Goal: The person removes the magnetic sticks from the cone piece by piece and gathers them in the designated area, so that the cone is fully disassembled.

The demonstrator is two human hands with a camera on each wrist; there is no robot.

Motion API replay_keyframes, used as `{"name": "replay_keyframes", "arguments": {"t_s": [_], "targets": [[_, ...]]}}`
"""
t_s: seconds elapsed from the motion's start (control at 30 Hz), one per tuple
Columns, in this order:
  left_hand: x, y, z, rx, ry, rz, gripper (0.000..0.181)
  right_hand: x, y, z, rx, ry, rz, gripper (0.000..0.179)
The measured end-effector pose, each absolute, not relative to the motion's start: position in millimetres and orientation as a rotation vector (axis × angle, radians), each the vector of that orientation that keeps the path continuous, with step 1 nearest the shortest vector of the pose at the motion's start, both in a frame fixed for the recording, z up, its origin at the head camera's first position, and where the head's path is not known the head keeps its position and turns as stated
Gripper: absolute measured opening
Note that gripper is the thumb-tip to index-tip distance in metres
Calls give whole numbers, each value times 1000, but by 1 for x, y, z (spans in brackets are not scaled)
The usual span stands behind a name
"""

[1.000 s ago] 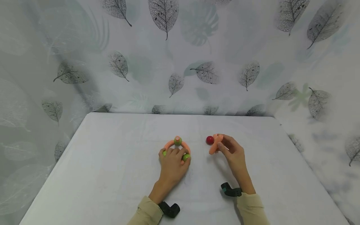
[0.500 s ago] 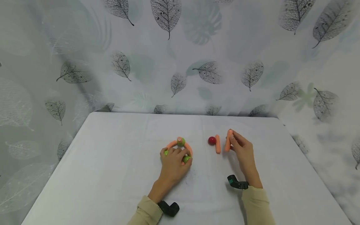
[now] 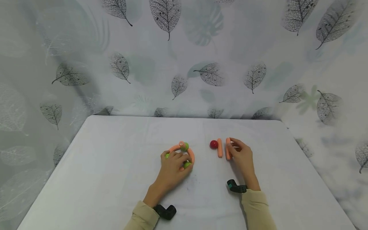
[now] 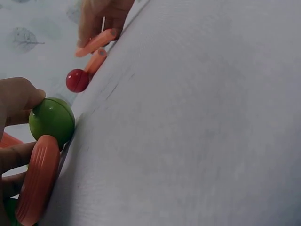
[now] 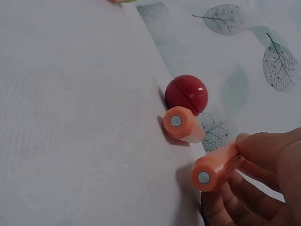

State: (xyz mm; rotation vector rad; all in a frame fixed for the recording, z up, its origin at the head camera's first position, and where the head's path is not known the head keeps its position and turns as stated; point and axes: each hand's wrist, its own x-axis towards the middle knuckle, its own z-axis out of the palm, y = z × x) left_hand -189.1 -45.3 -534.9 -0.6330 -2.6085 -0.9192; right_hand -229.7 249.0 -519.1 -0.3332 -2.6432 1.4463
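My left hand (image 3: 173,167) grips a ring made of curved orange rods (image 3: 192,156) and green balls (image 3: 185,147). In the left wrist view its thumb presses a green ball (image 4: 51,118), and a ribbed curved rod (image 4: 40,181) joins that ball; fingers reach inside the ring. An orange stub stands at the ring's far ball. My right hand (image 3: 242,157) pinches a straight orange rod (image 5: 214,168) between thumb and fingers, its end showing a silver disc. Just left of it a second straight rod (image 3: 219,148) lies on the table, against a red ball (image 3: 213,144).
A white cloth covers the table (image 3: 115,179). Behind it hangs a leaf-printed curtain (image 3: 143,80). Each wrist carries a black camera mount (image 3: 165,212) near the sleeve cuff.
The right hand lifted one orange rod off the other, moved right, then came back left and lower, the rods now side by side. The left hand's ring shifted slightly; its far green ball sits differently.
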Motion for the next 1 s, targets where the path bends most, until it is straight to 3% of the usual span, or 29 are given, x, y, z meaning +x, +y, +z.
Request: {"name": "replay_keyframes", "arguments": {"t_s": [1.0], "targets": [[-195, -66, -533, -939, -2619, -963, 4, -230, 239, -524, -292, -2714, 1149, 37]]}}
